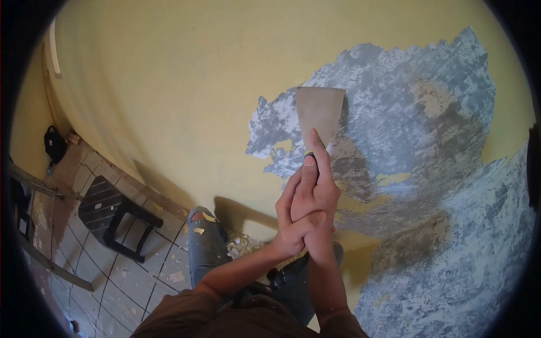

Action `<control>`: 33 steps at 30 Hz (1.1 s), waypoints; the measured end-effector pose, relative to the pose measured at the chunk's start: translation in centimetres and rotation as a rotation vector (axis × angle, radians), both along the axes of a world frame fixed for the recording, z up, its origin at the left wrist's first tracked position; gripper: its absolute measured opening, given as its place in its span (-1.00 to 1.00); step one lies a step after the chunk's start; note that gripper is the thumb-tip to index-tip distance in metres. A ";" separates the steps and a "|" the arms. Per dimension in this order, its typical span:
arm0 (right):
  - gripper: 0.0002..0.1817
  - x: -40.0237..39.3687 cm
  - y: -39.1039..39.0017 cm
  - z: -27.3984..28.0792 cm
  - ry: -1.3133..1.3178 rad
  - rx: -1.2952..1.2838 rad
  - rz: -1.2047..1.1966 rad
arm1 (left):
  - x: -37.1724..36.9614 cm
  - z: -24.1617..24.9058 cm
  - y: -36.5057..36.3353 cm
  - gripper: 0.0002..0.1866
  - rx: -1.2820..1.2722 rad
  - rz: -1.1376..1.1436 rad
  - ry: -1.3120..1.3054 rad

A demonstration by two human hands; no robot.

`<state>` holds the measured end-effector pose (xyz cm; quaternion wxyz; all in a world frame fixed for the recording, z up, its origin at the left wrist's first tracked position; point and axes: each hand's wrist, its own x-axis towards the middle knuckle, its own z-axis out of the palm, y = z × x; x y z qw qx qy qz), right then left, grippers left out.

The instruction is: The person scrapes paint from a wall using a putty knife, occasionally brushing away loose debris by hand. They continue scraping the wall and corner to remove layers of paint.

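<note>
A putty knife (321, 107) points up the wall, its wide metal blade over the upper left edge of a bared grey patch (394, 84). My right hand (316, 188) is closed around the handle, of which only a dark bit with a yellow band shows. Its index finger lies stretched along the blade, the thumb beside it. From the left, my left hand (293, 230) wraps my right wrist, thumb across the front; some of its fingers are hidden. Yellow paint (197, 84) covers the wall left of and above the patch.
A black plastic stool (112, 217) lies tipped on the tiled floor (121, 281) at left. Paint flakes (242, 246) are heaped at the wall's foot between my legs, and some rest on my knee (204, 225). A black bag (54, 145) sits in the far left corner.
</note>
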<state>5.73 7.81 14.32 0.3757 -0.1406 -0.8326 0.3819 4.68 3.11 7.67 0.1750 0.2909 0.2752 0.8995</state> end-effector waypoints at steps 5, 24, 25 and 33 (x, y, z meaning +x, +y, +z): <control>-0.54 0.1 0.0 1.1 -0.051 -0.070 0.005 | -0.6 0.9 0.8 -0.08 -0.025 -0.014 -0.018; -0.54 0.1 -0.3 0.7 0.024 -0.031 -0.031 | 0.0 1.3 -0.1 -0.11 -0.049 0.052 0.016; -0.54 -0.2 -0.2 0.3 0.039 -0.023 -0.045 | -0.4 1.4 -0.2 -0.09 -0.066 0.026 0.046; -0.56 0.0 -0.8 0.9 0.007 -0.054 -0.062 | -0.2 1.7 -0.4 -0.08 -0.038 -0.004 -0.004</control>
